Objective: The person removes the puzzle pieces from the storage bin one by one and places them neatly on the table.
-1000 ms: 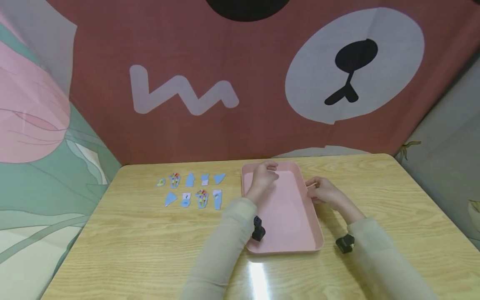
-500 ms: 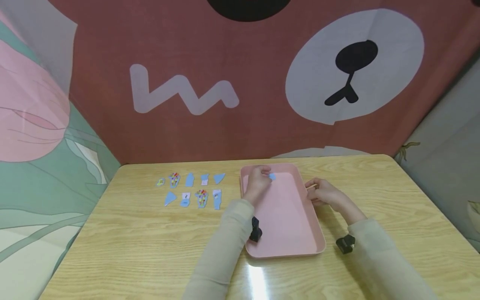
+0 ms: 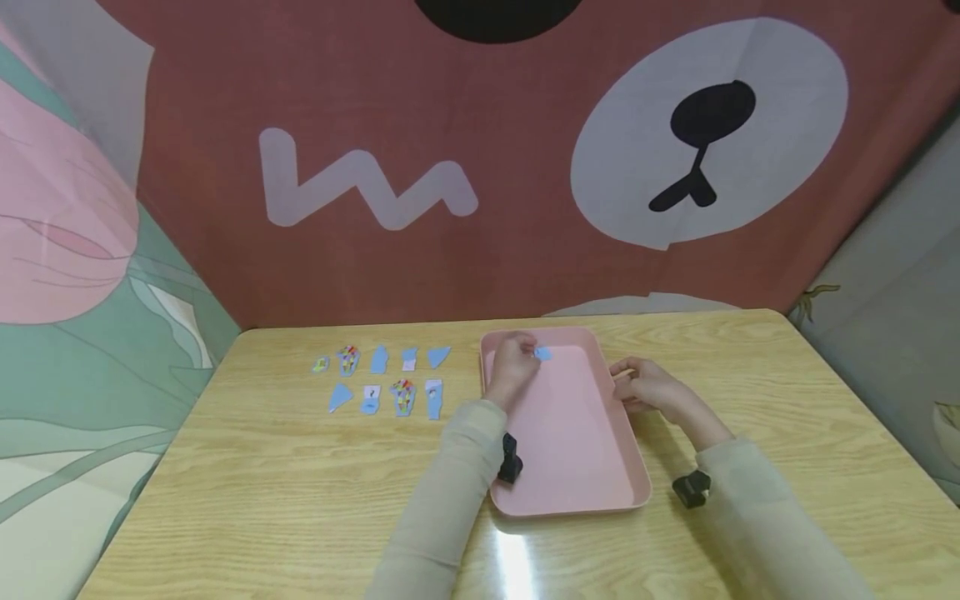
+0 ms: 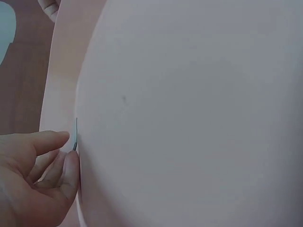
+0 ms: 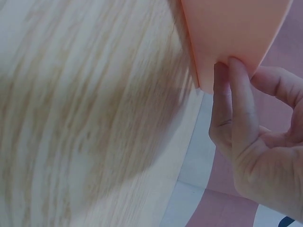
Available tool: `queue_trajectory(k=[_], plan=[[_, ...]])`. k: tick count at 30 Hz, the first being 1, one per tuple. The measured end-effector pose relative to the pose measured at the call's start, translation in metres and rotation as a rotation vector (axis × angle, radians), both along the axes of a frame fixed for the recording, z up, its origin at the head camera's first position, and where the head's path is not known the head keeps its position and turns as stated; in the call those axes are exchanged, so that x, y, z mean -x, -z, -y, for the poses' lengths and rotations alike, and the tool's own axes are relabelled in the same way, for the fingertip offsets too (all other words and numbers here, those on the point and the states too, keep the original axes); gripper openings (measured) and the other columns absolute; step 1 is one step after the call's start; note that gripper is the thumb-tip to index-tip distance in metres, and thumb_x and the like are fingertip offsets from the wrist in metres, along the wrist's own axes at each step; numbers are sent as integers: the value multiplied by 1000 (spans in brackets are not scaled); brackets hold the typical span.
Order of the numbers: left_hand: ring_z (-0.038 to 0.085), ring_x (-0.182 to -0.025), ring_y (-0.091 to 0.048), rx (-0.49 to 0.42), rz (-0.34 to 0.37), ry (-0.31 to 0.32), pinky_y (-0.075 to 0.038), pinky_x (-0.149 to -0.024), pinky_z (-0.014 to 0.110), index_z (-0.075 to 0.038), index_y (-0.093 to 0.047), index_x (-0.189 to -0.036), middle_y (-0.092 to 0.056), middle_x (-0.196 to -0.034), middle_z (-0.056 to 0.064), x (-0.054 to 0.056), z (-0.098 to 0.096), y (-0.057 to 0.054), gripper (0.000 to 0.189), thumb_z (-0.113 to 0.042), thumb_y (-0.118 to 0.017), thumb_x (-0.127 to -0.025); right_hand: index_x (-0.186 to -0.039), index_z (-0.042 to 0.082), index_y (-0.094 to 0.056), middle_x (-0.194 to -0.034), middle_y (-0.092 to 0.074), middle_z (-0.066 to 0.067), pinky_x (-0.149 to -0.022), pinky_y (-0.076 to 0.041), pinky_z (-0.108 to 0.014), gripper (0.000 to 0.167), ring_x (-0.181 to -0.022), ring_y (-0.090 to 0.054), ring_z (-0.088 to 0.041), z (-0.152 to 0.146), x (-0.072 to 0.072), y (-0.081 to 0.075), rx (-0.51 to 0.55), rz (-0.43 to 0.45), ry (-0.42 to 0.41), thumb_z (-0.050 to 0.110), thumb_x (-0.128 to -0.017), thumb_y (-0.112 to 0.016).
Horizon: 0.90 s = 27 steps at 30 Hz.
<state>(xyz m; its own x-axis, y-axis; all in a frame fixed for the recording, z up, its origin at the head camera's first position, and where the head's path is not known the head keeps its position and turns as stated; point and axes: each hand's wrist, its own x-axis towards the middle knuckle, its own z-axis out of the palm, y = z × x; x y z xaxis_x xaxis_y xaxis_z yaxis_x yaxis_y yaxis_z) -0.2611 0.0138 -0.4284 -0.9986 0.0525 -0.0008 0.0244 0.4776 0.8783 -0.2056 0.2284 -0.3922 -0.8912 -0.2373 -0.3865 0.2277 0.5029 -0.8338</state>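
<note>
A pink tray lies on the wooden table. Near its far end, a small blue puzzle piece rests on the tray floor. My left hand reaches over the tray's left side and pinches the edge of that piece at its fingertips. The left wrist view shows the thin piece edge-on by the thumb and a finger. Outside the tray's right wall, my right hand grips the rim. In the right wrist view, fingers press the outer wall while the thumb tip is hidden behind it.
Left of the tray, several flat puzzle pieces lie in two rows, some plain blue, some with coloured patches. A printed cloth hangs behind the table's far edge. Black wrist cameras sit on both wrists.
My left hand has come down and slightly left, and the blue piece has come into sight beside its fingertips, shifting slightly left. The tray moved slightly; my right hand stays on its rim.
</note>
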Motion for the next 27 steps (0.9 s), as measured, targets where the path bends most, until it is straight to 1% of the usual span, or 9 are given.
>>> queue_trajectory(k=[6, 9, 11, 14, 16, 21, 23, 27], plan=[[28, -119, -59, 75, -9, 56, -51, -100, 35, 3, -63, -120, -65, -123, 16, -1, -1, 3, 38, 4, -65, -83, -134, -12, -31, -105, -55, -14, -74, -57, -27, 58, -81, -61, -11, 0, 0, 0, -1, 3, -4, 7, -84, -54], [27, -121, -57, 121, -22, 77, -49, -103, 36, 3, -62, -121, -63, -127, 15, -1, -4, 3, 36, 1, -65, -85, -133, -11, -32, -104, -55, -14, -73, -57, -26, 57, -81, -60, -11, 0, 0, 0, -1, 5, -4, 7, -83, -53], [26, -123, -56, 154, -17, 86, -48, -104, 36, 1, -62, -122, -61, -129, 14, -1, -5, 3, 36, -2, -64, -87, -133, -11, -32, -104, -55, -13, -73, -57, -26, 57, -80, -60, -11, 0, 0, 1, -2, 5, -4, 7, -83, -53], [26, -123, -56, 203, -9, 91, -48, -104, 36, -2, -61, -124, -60, -131, 12, -2, -7, 3, 35, -5, -63, -89, -133, -11, -32, -104, -55, -14, -74, -57, -27, 57, -81, -60, -11, 0, 0, 0, -4, 4, -3, 7, -83, -54], [25, -119, -57, 233, -3, 93, -49, -102, 35, -4, -62, -122, -60, -129, 11, -3, -8, 3, 32, -7, -62, -90, -133, -11, -32, -105, -55, -15, -74, -57, -27, 56, -81, -61, -11, 0, 0, 0, -10, 1, -5, 7, -84, -54], [24, -104, -60, 267, -2, 104, -53, -91, 35, -3, -66, -106, -63, -117, 11, -6, -9, 2, 16, -10, -61, -92, -134, -11, -32, -108, -55, -17, -76, -57, -29, 57, -83, -62, -12, -1, 0, 1, -22, 1, -11, 8, -85, -54], [23, -105, -60, 272, 0, 104, -53, -92, 34, -4, -66, -108, -64, -117, 11, -6, -9, 1, 18, -11, -61, -92, -134, -11, -32, -108, -55, -17, -76, -57, -29, 57, -83, -62, -12, -1, 0, 0, -22, 2, -12, 8, -85, -54], [24, -113, -60, 271, 19, 93, -51, -97, 34, -6, -65, -118, -63, -122, 9, -7, -9, 0, 26, -13, -60, -93, -134, -11, -32, -106, -56, -16, -75, -57, -28, 57, -82, -61, -11, 0, 0, 1, -13, 4, -8, 7, -85, -54]])
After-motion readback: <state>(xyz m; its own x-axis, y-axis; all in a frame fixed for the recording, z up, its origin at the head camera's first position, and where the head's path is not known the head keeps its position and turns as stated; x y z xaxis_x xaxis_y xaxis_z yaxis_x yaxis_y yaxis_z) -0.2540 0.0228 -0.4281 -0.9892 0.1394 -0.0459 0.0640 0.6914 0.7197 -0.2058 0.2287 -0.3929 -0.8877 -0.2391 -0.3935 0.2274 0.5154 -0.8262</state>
